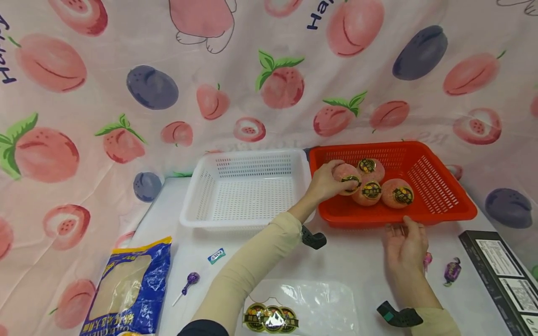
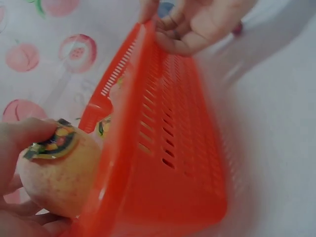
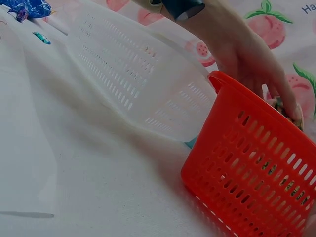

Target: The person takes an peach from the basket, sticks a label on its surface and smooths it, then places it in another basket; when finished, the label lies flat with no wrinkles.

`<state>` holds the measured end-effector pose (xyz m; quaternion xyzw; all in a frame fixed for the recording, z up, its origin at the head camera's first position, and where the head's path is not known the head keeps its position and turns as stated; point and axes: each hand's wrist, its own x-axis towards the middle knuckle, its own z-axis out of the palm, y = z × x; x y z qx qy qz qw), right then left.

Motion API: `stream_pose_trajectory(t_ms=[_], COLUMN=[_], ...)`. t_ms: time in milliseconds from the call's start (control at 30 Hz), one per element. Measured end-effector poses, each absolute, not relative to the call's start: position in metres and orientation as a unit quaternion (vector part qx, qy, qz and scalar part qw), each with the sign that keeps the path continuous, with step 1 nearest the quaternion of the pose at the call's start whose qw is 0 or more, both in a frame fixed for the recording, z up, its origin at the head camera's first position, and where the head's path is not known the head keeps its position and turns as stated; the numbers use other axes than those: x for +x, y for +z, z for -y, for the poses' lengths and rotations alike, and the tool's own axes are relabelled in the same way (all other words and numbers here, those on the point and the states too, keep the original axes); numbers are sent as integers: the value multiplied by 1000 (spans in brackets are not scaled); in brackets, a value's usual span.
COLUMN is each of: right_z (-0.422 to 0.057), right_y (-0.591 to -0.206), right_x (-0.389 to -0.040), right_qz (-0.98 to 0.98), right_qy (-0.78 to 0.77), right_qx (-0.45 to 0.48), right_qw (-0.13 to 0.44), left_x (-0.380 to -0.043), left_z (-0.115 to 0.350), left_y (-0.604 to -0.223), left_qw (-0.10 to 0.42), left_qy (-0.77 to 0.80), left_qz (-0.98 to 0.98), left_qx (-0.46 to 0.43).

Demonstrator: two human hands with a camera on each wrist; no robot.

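Observation:
My left hand (image 1: 327, 182) reaches into the left part of a red plastic basket (image 1: 441, 215) and grips a round pinkish fruit (image 1: 344, 171) with a black and gold label. In the left wrist view, the thumb lies over the label of this fruit (image 2: 59, 170) and the fingers curl beneath it. Beside it in the basket are three more such fruits, among them one in front (image 1: 397, 194). My right hand (image 1: 405, 247) pinches the basket's front rim, its other fingers curled against the outer wall.
A white perforated basket (image 1: 248, 221) stands left of the red one. In front lie a clear plastic bag (image 1: 323, 303), a lollipop (image 1: 192, 278), a small blue-green packet (image 1: 216, 255) and a purple-wrapped candy (image 1: 452, 270). A blue and yellow bag (image 1: 153, 289) lies left, a black box (image 1: 491, 270) right.

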<state>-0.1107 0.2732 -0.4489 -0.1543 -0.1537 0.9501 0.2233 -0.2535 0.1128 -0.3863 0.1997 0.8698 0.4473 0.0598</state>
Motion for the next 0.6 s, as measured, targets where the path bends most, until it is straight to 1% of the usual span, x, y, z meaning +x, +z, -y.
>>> stream_pose_trajectory(t_ms=[100,200,367,600], right_z=[-274,-273,-272,-271], right_y=[-448,-448,-447,-445], right_x=[-111,-111,-111,-110], right_qz=[156,162,162,177], right_qy=[950,950,950,945], right_qx=[-153,-152,-155,-163], right_qw=[221,220,217,219], left_x=[-252,-250,-248,-249], left_z=[-116,-119,-126,-134], left_y=[-385,-384,-385,-386], left_qw=[55,62,74,61], left_qy=[381,338,314,274], left_qz=[-896,-910,-920,-932], left_qx=[219,230,225,231])
